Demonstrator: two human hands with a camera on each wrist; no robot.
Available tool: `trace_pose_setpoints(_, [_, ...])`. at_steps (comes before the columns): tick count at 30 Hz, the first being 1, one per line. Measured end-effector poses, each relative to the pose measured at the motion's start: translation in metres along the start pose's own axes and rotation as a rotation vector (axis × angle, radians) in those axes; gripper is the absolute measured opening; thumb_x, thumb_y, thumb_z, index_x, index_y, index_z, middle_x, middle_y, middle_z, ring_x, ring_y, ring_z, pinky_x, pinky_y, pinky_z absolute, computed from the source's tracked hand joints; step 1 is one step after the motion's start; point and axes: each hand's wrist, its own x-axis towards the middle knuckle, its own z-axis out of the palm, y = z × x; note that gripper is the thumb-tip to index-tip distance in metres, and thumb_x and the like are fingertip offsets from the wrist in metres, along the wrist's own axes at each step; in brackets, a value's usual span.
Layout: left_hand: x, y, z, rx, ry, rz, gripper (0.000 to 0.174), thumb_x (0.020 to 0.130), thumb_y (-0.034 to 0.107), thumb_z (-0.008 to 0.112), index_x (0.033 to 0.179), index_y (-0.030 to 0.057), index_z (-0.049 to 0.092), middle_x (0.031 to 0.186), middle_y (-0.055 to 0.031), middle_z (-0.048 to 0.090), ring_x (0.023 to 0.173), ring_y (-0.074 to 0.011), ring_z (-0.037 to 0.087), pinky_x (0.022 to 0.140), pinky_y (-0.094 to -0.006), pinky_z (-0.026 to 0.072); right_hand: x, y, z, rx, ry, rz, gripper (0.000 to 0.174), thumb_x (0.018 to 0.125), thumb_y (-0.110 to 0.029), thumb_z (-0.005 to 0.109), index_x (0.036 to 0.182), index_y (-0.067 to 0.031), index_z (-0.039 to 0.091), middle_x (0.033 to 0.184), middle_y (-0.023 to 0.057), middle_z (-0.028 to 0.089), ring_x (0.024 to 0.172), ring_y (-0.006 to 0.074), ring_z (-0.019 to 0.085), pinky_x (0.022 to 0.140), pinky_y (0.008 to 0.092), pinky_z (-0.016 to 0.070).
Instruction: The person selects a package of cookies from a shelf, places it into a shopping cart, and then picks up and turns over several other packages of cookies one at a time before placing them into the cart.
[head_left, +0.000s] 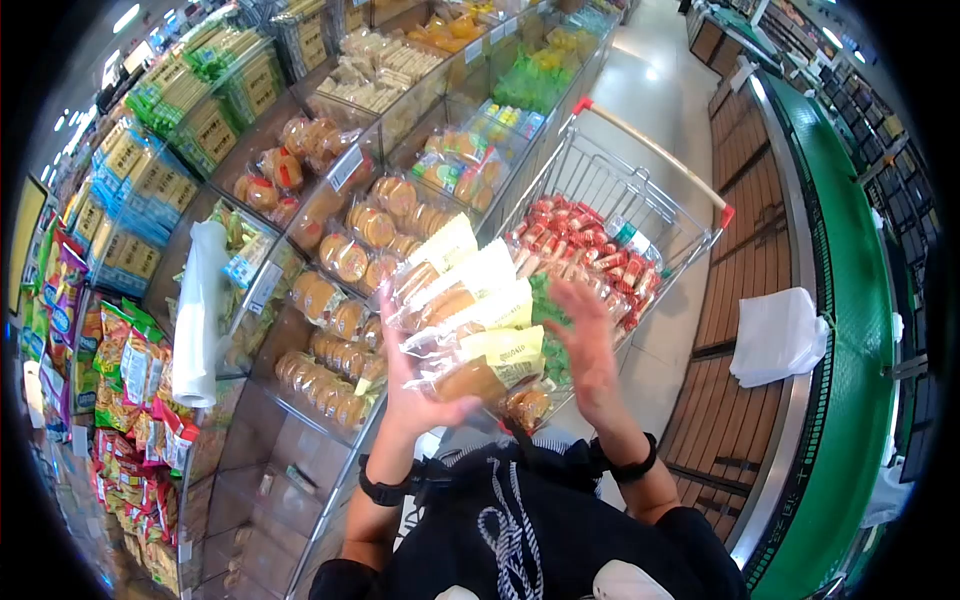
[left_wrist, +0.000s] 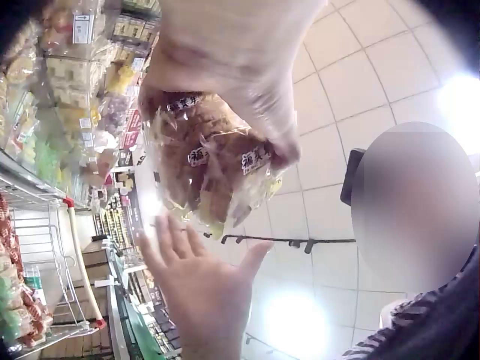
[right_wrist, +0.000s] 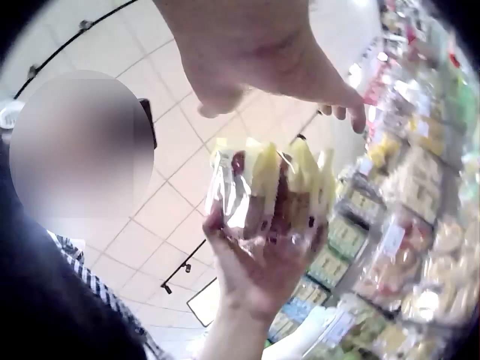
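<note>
Several wrapped brown pastries (head_left: 460, 375), in clear packets with pale yellow ends, stand side by side in a row. My left hand (head_left: 410, 400) grips the row from the left, its thumb along the near packet. In the left wrist view, the brown pastries (left_wrist: 206, 146) show through the film under that hand. My right hand (head_left: 588, 350) is raised just right of the packets, fingers spread and holding nothing. The right wrist view has a gap between this right hand (right_wrist: 255, 60) and the yellow packet ends (right_wrist: 262, 161).
A shopping cart (head_left: 650, 155) stands just ahead, with red-wrapped packets (head_left: 570, 225) and green ones inside. Clear bins of packaged round biscuits (head_left: 345, 258) run along the left, beside a roll of plastic bags (head_left: 200, 315). A green-topped counter (head_left: 845, 240) borders the right, with white bags (head_left: 775, 335) hanging there.
</note>
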Motion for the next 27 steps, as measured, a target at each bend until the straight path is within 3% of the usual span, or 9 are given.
trace_pose_setpoints(1, [0.002,0.001,0.001,-0.019,-0.007,0.003,0.131,0.048,0.034,0.082,0.136,0.0025,-0.010,0.134,-0.0191,0.022,0.120,-0.0300,0.036,0.099,-0.0395,0.0329,0.004,-0.015,-0.004,-0.080,0.038,-0.083,0.073,0.076,-0.041,0.060,0.127,0.0003,0.026,0.127,0.0109,0.033,0.118,0.0217,0.035,0.096,0.0348,0.0291])
trace_pose_setpoints(2, [0.003,0.002,0.002,-0.038,-0.016,0.004,0.131,0.048,0.034,0.082,0.136,0.0022,-0.010,0.134,-0.0194,0.022,0.120,-0.0301,0.036,0.099,-0.0395,0.0325,0.006,-0.027,-0.010,-0.336,0.011,-0.208,0.051,0.080,-0.032,0.057,0.116,-0.0002,0.042,0.113,0.0112,0.043,0.104,0.0220,0.042,0.088,0.0331,0.0340])
trace_pose_setpoints(6, [0.007,0.003,-0.002,0.048,-0.072,0.019,0.129,0.046,0.034,0.081,0.136,-0.0022,-0.005,0.134,-0.0200,0.022,0.122,-0.0297,0.033,0.101,-0.0387,0.0294,0.021,-0.079,0.002,-0.555,-0.204,-0.213,0.026,0.080,-0.021,0.058,0.097,-0.0018,0.056,0.095,0.0091,0.049,0.087,0.0204,0.048,0.074,0.0296,0.0394])
trace_pose_setpoints(8, [0.007,0.006,0.000,0.072,-0.071,-0.016,0.128,0.045,0.037,0.080,0.135,-0.0056,0.000,0.135,-0.0203,0.020,0.124,-0.0296,0.030,0.102,-0.0381,0.0258,0.024,-0.079,0.006,-0.466,-0.182,-0.125,0.023,0.080,-0.017,0.059,0.096,-0.0012,0.057,0.091,0.0083,0.050,0.083,0.0181,0.049,0.072,0.0274,0.0397])
trace_pose_setpoints(11, [0.010,0.002,-0.012,0.336,-0.137,0.100,0.127,0.045,0.039,0.080,0.135,-0.0062,0.003,0.136,-0.0209,0.020,0.124,-0.0296,0.029,0.103,-0.0379,0.0247,0.024,-0.072,0.008,-0.372,-0.148,-0.089,0.017,0.079,-0.012,0.060,0.092,-0.0009,0.058,0.086,0.0064,0.051,0.075,0.0142,0.049,0.068,0.0239,0.0391])
trace_pose_setpoints(18, [0.011,0.001,-0.006,0.171,-0.121,0.017,0.127,0.045,0.040,0.080,0.136,-0.0048,0.004,0.134,-0.0208,0.025,0.122,-0.0294,0.033,0.102,-0.0374,0.0251,0.033,-0.067,0.001,-0.025,-0.196,0.156,0.009,0.077,-0.008,0.061,0.082,-0.0013,0.057,0.080,0.0023,0.052,0.069,0.0100,0.047,0.062,0.0215,0.0361])
trace_pose_setpoints(21, [0.010,0.002,-0.004,0.096,-0.125,-0.036,0.127,0.045,0.038,0.081,0.136,-0.0037,0.003,0.134,-0.0208,0.025,0.122,-0.0292,0.033,0.101,-0.0376,0.0271,0.033,-0.068,0.008,-0.273,-0.101,-0.035,0.007,0.078,-0.007,0.060,0.081,-0.0017,0.057,0.078,0.0022,0.052,0.069,0.0085,0.046,0.062,0.0219,0.0363])
trace_pose_setpoints(24, [0.009,-0.010,-0.009,0.067,-0.157,-0.037,0.126,0.046,0.036,0.081,0.137,-0.0024,0.002,0.133,-0.0205,0.026,0.121,-0.0290,0.034,0.100,-0.0384,0.0295,0.034,-0.066,0.013,-0.323,-0.057,-0.097,0.006,0.079,-0.007,0.059,0.082,-0.0017,0.056,0.080,0.0034,0.055,0.068,0.0078,0.047,0.060,0.0214,0.0361])
trace_pose_setpoints(27, [0.010,-0.005,-0.006,0.072,-0.153,-0.050,0.127,0.047,0.035,0.082,0.137,-0.0012,0.000,0.133,-0.0205,0.025,0.122,-0.0291,0.033,0.099,-0.0391,0.0309,0.024,-0.066,0.015,-0.255,-0.022,0.157,0.005,0.079,-0.004,0.058,0.083,-0.0014,0.056,0.083,0.0049,0.058,0.069,0.0085,0.050,0.061,0.0213,0.0387])
